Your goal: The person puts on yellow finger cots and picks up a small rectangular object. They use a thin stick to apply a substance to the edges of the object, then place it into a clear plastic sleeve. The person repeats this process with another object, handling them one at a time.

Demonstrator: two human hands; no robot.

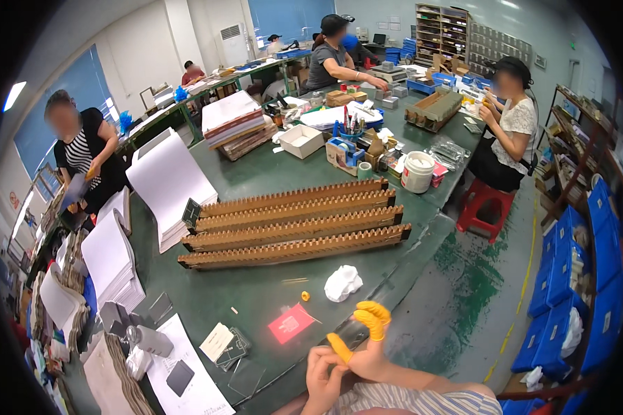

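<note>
To the right of the red card (291,324), and a bit nearer, the right hand (368,360) wears yellow finger covers (376,310) on some of its fingers. Its thumb has a yellow thumb cover (338,346) too. That thumb and those fingers stand wide apart, and I see nothing held between them. Also nearer than the red card, the left hand (322,379) has its fingers bunched up close by the thumb cover. I cannot tell if they pinch it or just rest near it. One small yellow roll (305,296) sits just past the red card and looks like a loose cover.

These covers look like thin rubber, so they should be very light, soft and stretchy. They would likely stick to dry skin more than slide. They should not crack, but a nail could rip one. The best place to hold seems to be the edge at the open end, with soft fingertips and slow little pulls.
</note>
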